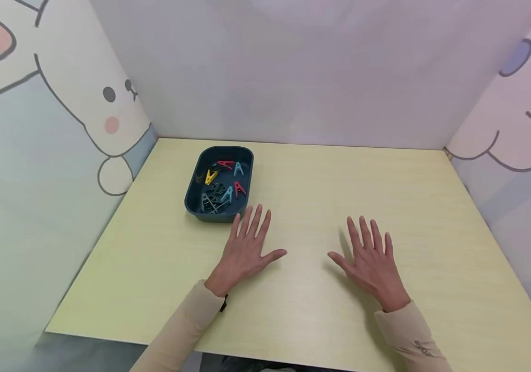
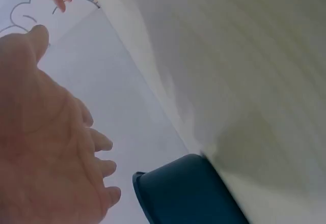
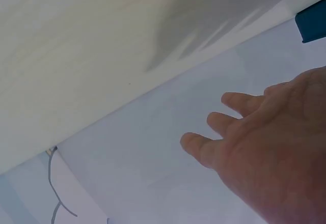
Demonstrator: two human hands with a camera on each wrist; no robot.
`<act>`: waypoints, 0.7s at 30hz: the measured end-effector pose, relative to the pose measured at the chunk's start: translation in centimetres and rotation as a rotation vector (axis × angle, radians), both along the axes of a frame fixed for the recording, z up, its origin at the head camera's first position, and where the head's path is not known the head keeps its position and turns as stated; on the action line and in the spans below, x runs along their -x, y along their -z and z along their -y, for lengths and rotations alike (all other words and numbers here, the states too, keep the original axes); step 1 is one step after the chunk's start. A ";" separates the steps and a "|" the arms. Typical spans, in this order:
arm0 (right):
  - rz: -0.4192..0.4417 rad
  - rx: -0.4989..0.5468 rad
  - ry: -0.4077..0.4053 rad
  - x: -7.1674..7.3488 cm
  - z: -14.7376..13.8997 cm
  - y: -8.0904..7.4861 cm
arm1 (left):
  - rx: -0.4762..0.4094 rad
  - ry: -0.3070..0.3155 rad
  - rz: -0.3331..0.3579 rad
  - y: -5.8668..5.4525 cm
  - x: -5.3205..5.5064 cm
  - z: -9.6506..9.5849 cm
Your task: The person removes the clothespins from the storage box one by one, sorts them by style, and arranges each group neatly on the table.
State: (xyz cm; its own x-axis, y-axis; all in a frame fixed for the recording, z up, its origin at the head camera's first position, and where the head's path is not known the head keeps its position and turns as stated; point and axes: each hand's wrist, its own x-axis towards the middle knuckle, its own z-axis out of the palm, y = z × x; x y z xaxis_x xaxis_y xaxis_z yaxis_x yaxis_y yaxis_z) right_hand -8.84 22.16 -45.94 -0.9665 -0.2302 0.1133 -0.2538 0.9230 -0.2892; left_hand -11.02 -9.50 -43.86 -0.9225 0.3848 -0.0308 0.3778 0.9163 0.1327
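Note:
My left hand [image 1: 245, 256] is held over the table with fingers spread and nothing in it. Its fingertips reach the near right corner of a dark blue plastic bin [image 1: 217, 216] in the head view. Inside the bin lie several clothespins: a yellow one [image 1: 211, 177], red ones such as this red clothespin [image 1: 239, 188], light blue ones like this blue clothespin [image 1: 238, 169], and some dark ones partly lost against the bottom. Off to the right, my right hand [image 1: 373, 266] hovers palm down above its shadow, fingers spread, holding nothing.
A pale wooden table [image 1: 312, 206] extends under both hands. It is bounded by a plain back wall [image 1: 293, 72] and by side walls with cartoon drawings, a white rabbit [image 1: 84, 93] on the left. The bin stands toward the table's back left.

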 end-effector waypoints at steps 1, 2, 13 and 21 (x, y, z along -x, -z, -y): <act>-0.031 0.007 -0.002 0.1 0.1 0.0 | -0.011 0.000 -0.004 -0.2 -0.1 0.1; -0.069 0.021 -0.006 0.2 0.2 -0.1 | -0.025 -0.003 -0.010 -0.4 -0.1 0.3; -0.408 0.210 -0.062 2.1 2.0 -0.8 | -0.261 -0.152 -0.256 -2.4 -0.1 5.1; -0.496 0.288 -0.147 4.4 5.2 -2.2 | -0.373 -0.392 -0.217 -2.9 1.3 8.8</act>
State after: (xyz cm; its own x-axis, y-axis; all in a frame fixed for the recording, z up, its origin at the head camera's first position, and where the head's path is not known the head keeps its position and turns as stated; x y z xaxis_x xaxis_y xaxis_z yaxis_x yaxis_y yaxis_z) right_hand -13.28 17.00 -43.75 -0.7424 -0.2504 0.6214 -0.5417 0.7701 -0.3369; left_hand -12.34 -18.34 -40.91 -0.9682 -0.0378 0.2471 0.0748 0.8995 0.4305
